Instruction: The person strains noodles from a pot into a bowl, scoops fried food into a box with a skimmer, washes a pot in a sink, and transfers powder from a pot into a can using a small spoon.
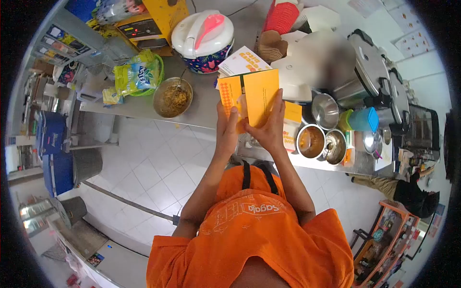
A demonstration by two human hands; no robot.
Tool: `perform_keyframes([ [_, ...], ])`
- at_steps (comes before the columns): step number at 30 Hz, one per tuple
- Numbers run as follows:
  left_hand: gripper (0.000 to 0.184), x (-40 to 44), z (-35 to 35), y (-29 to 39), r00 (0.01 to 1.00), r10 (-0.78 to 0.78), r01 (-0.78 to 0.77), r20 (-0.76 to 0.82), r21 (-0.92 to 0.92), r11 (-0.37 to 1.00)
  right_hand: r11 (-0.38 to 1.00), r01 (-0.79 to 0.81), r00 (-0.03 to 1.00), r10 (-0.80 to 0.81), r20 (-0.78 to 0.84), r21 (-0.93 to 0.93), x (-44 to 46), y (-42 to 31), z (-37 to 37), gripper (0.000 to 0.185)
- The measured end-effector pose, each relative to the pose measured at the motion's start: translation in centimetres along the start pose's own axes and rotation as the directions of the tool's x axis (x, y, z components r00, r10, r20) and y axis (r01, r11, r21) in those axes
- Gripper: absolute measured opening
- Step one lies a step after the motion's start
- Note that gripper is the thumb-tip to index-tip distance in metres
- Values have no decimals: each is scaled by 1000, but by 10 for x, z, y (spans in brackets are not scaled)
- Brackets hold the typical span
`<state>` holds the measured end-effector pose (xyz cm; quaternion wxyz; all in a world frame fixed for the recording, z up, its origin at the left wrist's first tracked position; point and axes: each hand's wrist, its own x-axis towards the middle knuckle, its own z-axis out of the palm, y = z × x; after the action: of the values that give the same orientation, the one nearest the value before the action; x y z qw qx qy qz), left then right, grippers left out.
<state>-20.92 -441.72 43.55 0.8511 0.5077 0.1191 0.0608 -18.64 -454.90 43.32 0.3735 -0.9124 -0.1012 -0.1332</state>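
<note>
Between my two hands is a yellow cardboard food box (262,98) with orange print, held up above the counter's front edge. My left hand (227,130) is closed on its left side, thumb up along the panel. On the right side my right hand (270,128) grips it, thumb near the lower middle. A dark green strip and a gap show between the box's two yellow panels. Behind it lies a white printed box (243,61). More yellow cardboard (292,112) sits just right of my right hand.
A steel bowl of food (173,97), a rice cooker (201,41) with a pink paddle, and a green basket with packets (139,77) stand left. Several steel bowls (311,141) and large pots (361,72) are at right. Another person (413,194) is at far right.
</note>
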Motion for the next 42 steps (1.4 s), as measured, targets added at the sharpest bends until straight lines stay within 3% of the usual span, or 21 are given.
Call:
perform_keyframes([
  [1,55,-4,4,4,988,153,-152,14,234,960,999,-29,1000,29,0,27,-5,3,-2,94],
  [2,56,-5,8,9,952,298,-296,68,448,843,929,-180,980,140,144,325,-9,8,-9,91],
  [4,56,5,1,3,864,488,-420,122,708,568,486,-491,866,184,464,723,-17,29,-38,86],
  [7,49,19,-16,5,991,62,-105,120,389,915,251,-605,794,257,550,756,-36,74,-66,64],
  [11,49,11,3,16,945,-94,-46,315,411,911,701,-432,902,346,258,568,-66,139,-61,61],
  [13,52,1,29,6,895,-111,-95,432,428,899,814,-313,944,322,67,489,-55,93,-77,66],
  [15,57,-11,57,-7,835,-60,-241,547,461,854,995,-92,987,87,-136,-34,-59,105,-77,74],
  [17,63,-22,78,-11,795,-78,-243,602,434,867,951,-281,952,293,-85,128,-62,103,-98,78],
  [19,71,-28,89,-16,770,-141,-162,623,404,900,918,-396,916,396,-61,12,-73,135,-128,79],
  [21,79,-24,81,-21,802,-295,125,520,337,933,665,-308,900,436,-19,680,-87,175,-168,78],
  [22,82,-22,90,-11,760,-312,210,570,238,948,565,-263,876,479,-51,782,-94,184,-182,82],
  [23,86,-22,102,-1,720,-320,298,616,142,944,685,-394,870,493,8,613,-95,181,-203,89],
  [25,87,-33,119,-16,729,-329,73,600,410,909,904,-271,952,303,-47,331,-101,196,-208,94],
  [26,88,-47,137,-16,695,-371,-23,616,535,844,967,-195,972,169,-165,-162,-102,194,-211,91],
  [29,84,-81,189,-41,565,-402,-85,721,535,841,916,-14,999,-3,-40,-401,-117,220,-268,64],
  [31,78,-89,210,-49,547,-317,-76,774,424,903,973,-208,940,170,295,101,-148,266,-286,53],
  [34,62,-97,235,-64,758,-401,-31,514,643,765,941,-173,984,178,11,292,-198,315,-311,39],
  [37,56,-117,240,-118,949,19,-302,316,885,354,842,-492,852,518,80,-220,-218,310,-356,27],
  [38,51,-137,255,-140,932,259,-342,254,854,393,779,-567,805,593,22,-270,-237,329,-352,36],
  [40,46,-171,252,-191,868,314,-488,384,775,401,725,-602,758,651,46,-335,-244,327,-369,28],
  [42,46,-209,293,-215,735,120,-663,667,670,335,715,-616,743,667,56,-331,-253,327,-374,25],
])
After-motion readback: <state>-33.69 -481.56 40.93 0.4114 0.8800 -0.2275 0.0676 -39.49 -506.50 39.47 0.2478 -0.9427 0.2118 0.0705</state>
